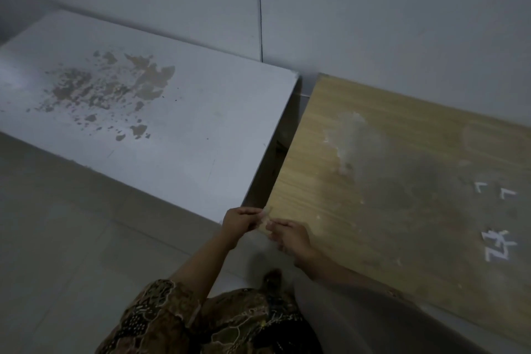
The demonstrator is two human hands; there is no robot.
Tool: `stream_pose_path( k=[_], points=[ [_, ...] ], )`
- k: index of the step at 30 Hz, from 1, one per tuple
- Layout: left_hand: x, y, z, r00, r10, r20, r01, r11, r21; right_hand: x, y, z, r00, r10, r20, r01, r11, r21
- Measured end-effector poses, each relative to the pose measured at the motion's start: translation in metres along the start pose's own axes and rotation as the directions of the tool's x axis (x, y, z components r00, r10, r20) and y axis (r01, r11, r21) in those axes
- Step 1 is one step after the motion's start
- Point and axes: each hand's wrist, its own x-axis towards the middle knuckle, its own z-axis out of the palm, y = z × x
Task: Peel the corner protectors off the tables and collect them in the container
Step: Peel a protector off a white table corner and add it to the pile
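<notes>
A wooden table [402, 152] fills the right side, and a white table [178, 112] with a worn, flaking top stands to its left. On the wooden table's near left corner sits a pale, see-through corner protector [266, 217]. My left hand [240, 220] pinches it from the left. Just right of the corner, my right hand [290, 236] has its fingertips on the protector's near edge. The picture is dim and blurred, so the protector's outline is faint. No container is in view.
A narrow dark gap [275, 152] separates the two tables. Both stand against a grey wall [373, 8]. White tape marks [497, 241] lie on the wooden top at the right. Pale floor tiles [71, 238] stretch out at the lower left.
</notes>
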Motion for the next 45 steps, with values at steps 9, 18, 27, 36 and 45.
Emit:
stream_pose_path(
  k=[9, 18, 27, 36, 45],
  points=[
    [0.003, -0.015, -0.012, 0.994, -0.085, -0.062, 0.088, 0.995, 0.051, 0.000, 0.020, 0.024, 0.974, 0.227, 0.020, -0.226, 0.952, 0.208],
    [0.004, -0.020, -0.012, 0.983, -0.180, -0.029, 0.179, 0.983, -0.036, 0.010, 0.032, 0.031, 0.966, 0.257, 0.021, -0.247, 0.899, 0.361],
    [0.002, -0.027, -0.010, 0.982, -0.178, -0.063, 0.168, 0.976, -0.136, 0.014, 0.040, 0.029, 0.966, 0.254, 0.043, -0.248, 0.871, 0.425],
    [0.006, -0.025, -0.005, 0.984, -0.156, -0.090, 0.149, 0.986, -0.076, 0.018, 0.044, 0.027, 0.962, 0.262, 0.073, -0.268, 0.865, 0.425],
    [0.005, -0.030, -0.012, 0.977, -0.212, 0.038, 0.215, 0.951, -0.223, 0.019, 0.057, 0.024, 0.966, 0.239, 0.096, -0.258, 0.888, 0.382]
  ],
)
